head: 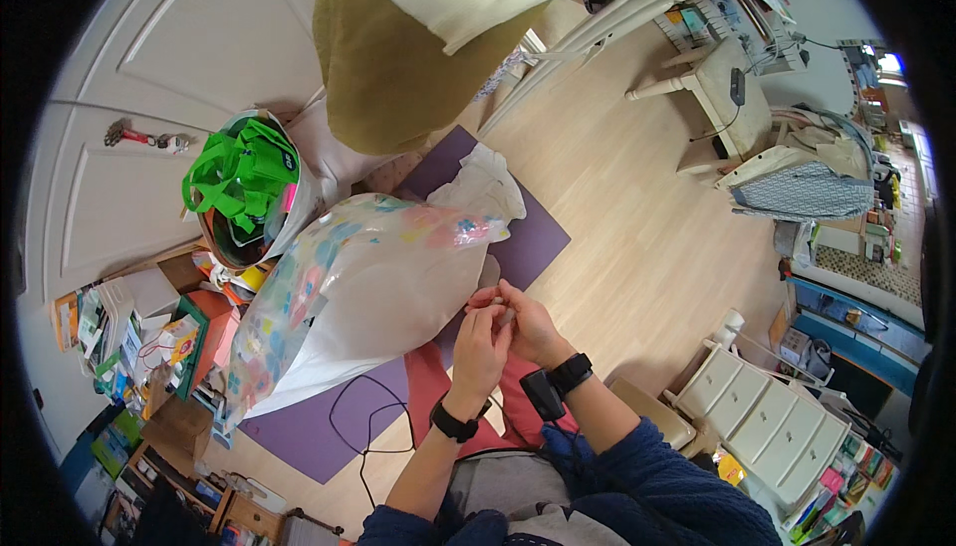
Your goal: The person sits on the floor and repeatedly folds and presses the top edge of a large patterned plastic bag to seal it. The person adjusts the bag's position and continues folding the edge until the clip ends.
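My left hand (482, 338) and my right hand (526, 318) meet in front of my lap, fingertips together. Between the fingers shows a small pale item (507, 316), too covered to name. Just beyond them lies a large, bulky white bundle (396, 285), partly wrapped in clear plastic sheeting with a flower print (287, 281). A crumpled white cloth (485, 182) sits at the bundle's far end. The bundle rests on a purple mat (299, 426) spread over the wood floor.
A bin (306, 206) holding a green bag (243, 173) stands left, by a white door (216, 31). An olive cloth (396, 68) hangs ahead. Boxes and papers (149, 322) crowd the left. A black cable (366, 450) loops on the mat; a white drawer unit (762, 419) stands right.
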The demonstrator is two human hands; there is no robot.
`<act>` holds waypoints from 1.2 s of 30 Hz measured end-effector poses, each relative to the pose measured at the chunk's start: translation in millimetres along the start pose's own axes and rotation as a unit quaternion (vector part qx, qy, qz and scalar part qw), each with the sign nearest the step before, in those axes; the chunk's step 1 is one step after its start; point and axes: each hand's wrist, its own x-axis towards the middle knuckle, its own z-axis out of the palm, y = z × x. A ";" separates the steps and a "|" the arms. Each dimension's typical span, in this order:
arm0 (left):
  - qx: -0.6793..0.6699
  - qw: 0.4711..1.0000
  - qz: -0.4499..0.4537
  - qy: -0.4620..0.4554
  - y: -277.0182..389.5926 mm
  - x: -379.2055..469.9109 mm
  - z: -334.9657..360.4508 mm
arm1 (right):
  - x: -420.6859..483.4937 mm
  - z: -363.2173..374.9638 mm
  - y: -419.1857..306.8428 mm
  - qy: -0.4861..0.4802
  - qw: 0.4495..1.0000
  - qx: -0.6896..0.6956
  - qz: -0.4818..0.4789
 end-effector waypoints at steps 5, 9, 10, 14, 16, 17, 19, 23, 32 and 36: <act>-0.069 0.988 -0.137 0.001 3.2 29.6 22.6 | 31.7 -27.2 -56.1 0.091 0.995 -0.045 -0.022; -0.156 0.963 -0.219 0.029 -6.9 41.1 29.2 | 62.2 -29.5 -80.8 0.076 0.990 -0.112 0.043; -0.193 0.953 -0.232 0.036 -9.7 42.8 30.8 | 68.3 -28.6 -83.8 0.063 0.991 -0.114 0.038; -0.278 0.902 -0.330 0.010 -20.9 46.5 29.8 | 71.0 -28.5 -86.6 0.009 0.968 -0.249 -0.005; -0.262 0.902 -0.342 0.004 -27.4 50.2 29.9 | 67.2 -28.8 -83.4 -0.033 0.974 -0.223 0.004; -0.262 0.901 -0.346 0.002 -30.1 51.8 31.2 | 65.6 -29.1 -82.0 -0.013 0.976 -0.214 0.034; -0.297 0.887 -0.353 0.028 -34.4 54.7 35.8 | 64.3 -30.2 -80.3 -0.027 0.971 -0.239 0.004; -0.318 0.879 -0.355 0.007 -40.2 57.5 34.3 | 70.6 -33.7 -81.6 -0.010 0.953 -0.302 -0.006; -0.292 0.897 -0.332 -0.019 -43.1 62.0 40.0 | 68.0 -34.5 -83.5 -0.022 0.957 -0.290 -0.004; -0.271 0.902 -0.335 -0.004 -43.2 62.4 43.7 | 68.9 -34.1 -86.4 -0.034 0.964 -0.263 0.000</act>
